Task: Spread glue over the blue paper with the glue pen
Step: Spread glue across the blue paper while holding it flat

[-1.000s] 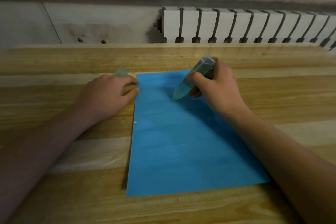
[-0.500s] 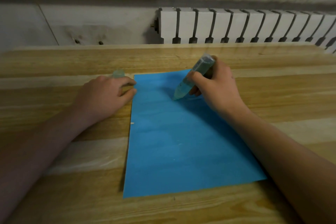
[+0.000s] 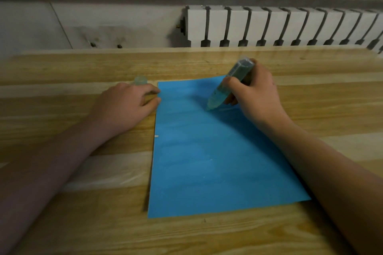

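Flat on the wooden worktop (image 3: 310, 109): blue paper (image 3: 207, 161). Tip down on its far part, tilted: glue pen (image 3: 218, 95), gripped in the curled fingers of the right hand (image 3: 259, 97). At the sheet's left edge, palm down, loosely curled, holding nothing: left hand (image 3: 122, 107). Just behind it, a small clear cap (image 3: 140, 80)

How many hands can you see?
2. The left hand rests on the wooden table at the blue paper's far left corner. The right hand holds the glue pen, tip down on the paper.
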Available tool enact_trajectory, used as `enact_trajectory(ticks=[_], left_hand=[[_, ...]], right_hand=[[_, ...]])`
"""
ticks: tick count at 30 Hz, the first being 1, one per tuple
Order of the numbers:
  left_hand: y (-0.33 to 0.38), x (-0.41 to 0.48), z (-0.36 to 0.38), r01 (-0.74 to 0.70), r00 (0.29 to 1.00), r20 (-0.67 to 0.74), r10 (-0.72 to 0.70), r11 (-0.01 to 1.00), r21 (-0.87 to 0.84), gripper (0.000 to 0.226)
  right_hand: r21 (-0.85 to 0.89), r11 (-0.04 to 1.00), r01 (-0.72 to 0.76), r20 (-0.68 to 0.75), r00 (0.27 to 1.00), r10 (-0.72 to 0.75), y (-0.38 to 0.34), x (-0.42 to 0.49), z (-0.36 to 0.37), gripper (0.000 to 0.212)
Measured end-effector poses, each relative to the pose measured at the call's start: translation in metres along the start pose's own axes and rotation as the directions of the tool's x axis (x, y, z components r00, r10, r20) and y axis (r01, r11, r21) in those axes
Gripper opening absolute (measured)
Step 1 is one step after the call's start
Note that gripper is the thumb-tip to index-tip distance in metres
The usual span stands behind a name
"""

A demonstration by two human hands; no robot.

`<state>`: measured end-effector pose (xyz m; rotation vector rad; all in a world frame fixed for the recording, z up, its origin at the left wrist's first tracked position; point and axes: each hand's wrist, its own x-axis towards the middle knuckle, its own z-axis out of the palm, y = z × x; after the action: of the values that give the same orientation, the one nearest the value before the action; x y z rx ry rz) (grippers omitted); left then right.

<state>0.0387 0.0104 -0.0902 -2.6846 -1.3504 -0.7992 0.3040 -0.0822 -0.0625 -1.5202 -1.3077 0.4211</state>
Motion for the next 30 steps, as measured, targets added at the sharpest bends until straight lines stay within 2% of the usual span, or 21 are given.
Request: enact_trajectory(ticks=[8, 16, 21, 30], left_hand=[[-0.001, 0.001, 0.001, 0.006, 1.000, 0.004, -0.006, 1.000, 0.006, 0.035], [0.000, 0.002, 0.003, 0.010, 1.000, -0.001, -0.010, 1.000, 0.004, 0.035], [-0.001, 0.000, 0.002, 0.008, 0.999, -0.032, -0.007, 1.000, 0.014, 0.036], [0.002, 0.000, -0.001, 0.006, 1.000, 0.001, -0.006, 1.000, 0.005, 0.033]], right_hand=[[-0.026, 0.999, 0.019, -0.028, 0.999, -0.020, 0.002, 0.001, -0.003, 0.016], [0.065, 0.994, -0.088, 0.017, 0.996, 0.087, 0.007, -0.003, -0.015, 0.015], [0.091, 0.994, -0.065, -0.026, 0.997, 0.067, 0.007, -0.006, -0.013, 0.017], [0.104, 0.994, -0.029, -0.044, 0.998, 0.034, 0.007, -0.007, -0.012, 0.014]])
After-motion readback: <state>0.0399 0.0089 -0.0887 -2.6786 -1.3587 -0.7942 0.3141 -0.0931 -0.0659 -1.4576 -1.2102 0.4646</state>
